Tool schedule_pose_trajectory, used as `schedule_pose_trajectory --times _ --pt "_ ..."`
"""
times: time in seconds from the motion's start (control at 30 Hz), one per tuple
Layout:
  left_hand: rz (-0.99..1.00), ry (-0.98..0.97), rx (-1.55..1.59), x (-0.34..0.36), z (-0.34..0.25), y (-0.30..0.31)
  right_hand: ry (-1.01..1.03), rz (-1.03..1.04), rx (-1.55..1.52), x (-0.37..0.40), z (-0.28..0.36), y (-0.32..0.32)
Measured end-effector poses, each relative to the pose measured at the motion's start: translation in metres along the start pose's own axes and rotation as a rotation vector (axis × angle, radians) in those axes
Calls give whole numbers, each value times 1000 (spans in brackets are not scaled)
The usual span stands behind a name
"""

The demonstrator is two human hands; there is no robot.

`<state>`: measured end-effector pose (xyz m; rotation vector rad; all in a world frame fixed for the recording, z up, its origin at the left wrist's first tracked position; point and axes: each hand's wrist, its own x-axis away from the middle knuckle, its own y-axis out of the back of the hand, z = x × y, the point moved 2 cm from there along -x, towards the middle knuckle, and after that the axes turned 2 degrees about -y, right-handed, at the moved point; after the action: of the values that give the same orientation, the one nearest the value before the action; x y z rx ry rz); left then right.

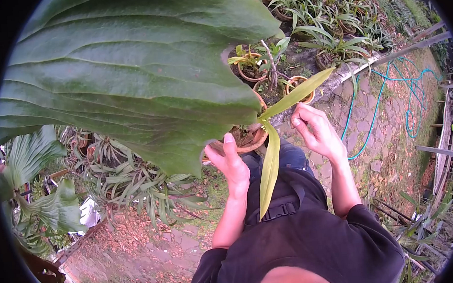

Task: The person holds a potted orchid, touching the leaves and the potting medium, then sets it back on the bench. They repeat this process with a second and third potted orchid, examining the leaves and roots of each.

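Observation:
A clay pot point(258, 142) is in front of me, partly covered by a big, broad green leaf point(131, 80). From the pot grows a plant with long yellow-green leaves point(270, 170); one points down towards my chest, the other up to the right. My left hand point(232, 164) is at the pot's near left side, thumb raised and apart from the fingers, which the leaf edge partly hides. Close to the right-hand yellow-green leaf is my right hand point(318, 134), its thumb and fingertips pinched together. Anything between those fingertips is too small to make out.
More potted plants point(250, 66) stand on a ledge ahead. Several strappy-leaved plants point(131, 172) crowd the left. A teal hose point(369, 134) lies looped on the stone paving point(349, 96) at right. A wooden rail point(411, 45) crosses the upper right.

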<state>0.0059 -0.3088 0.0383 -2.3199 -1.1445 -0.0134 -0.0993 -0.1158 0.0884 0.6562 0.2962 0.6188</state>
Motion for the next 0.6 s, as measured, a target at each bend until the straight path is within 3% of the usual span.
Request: schedule_pose_trajectory --times 0.07,0.1,0.2,0.23,0.37,0.43,0.53,0.6 --pt "20 -70 -57 1 1 -2 -109 -60 241 8 10 2" --pt "35 -117 -98 2 1 -3 -35 -177 278 9 14 0" --pt "90 -162 -180 3 9 2 -219 -61 -136 6 26 -13" --pt "96 -153 -150 4 8 0 -165 -137 -192 5 22 -26" --pt "78 -191 -207 6 21 7 -125 -214 -275 -1 25 -46" --pt "39 -117 -144 10 28 15 -109 -253 -304 1 19 -52" --pt "67 -111 -82 15 26 13 -48 -215 -262 3 12 -51" --pt "106 -159 -91 16 25 12 -110 -188 -264 5 24 -47"
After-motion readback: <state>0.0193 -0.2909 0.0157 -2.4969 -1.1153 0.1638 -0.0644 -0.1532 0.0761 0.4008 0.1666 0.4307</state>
